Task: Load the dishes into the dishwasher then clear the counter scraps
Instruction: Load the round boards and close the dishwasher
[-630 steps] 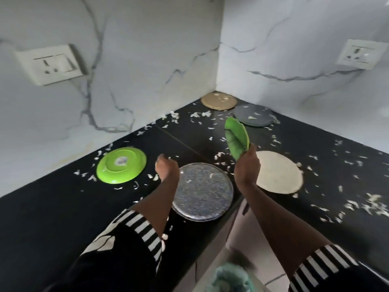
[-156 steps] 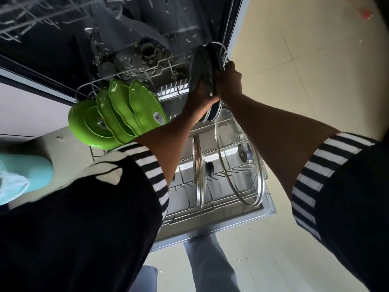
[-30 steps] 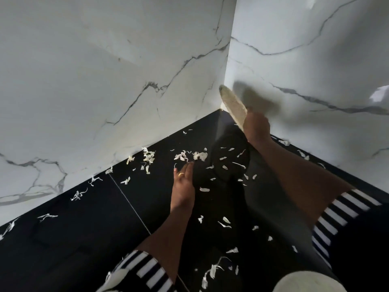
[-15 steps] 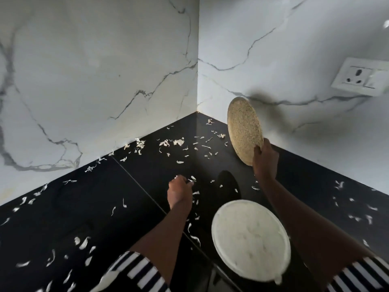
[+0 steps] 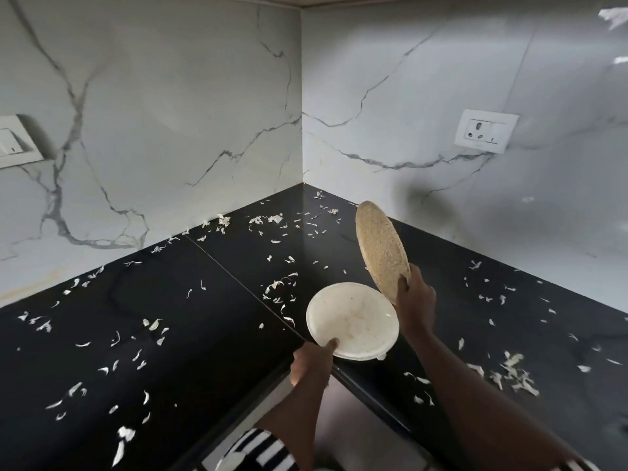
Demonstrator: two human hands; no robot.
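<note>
Two plates appear in the head view. The left hand pinches the near rim of the white plate, thumb on top, at the inner front edge of the black counter. The right hand holds the speckled tan plate by its lower edge, fingers curled round it, with the plate raised on edge just beyond the white plate. White scraps lie scattered across the counter.

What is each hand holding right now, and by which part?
Left hand grips the white plate by its near rim; right hand holds the speckled tan plate, tilted on edge, by its lower rim.
</note>
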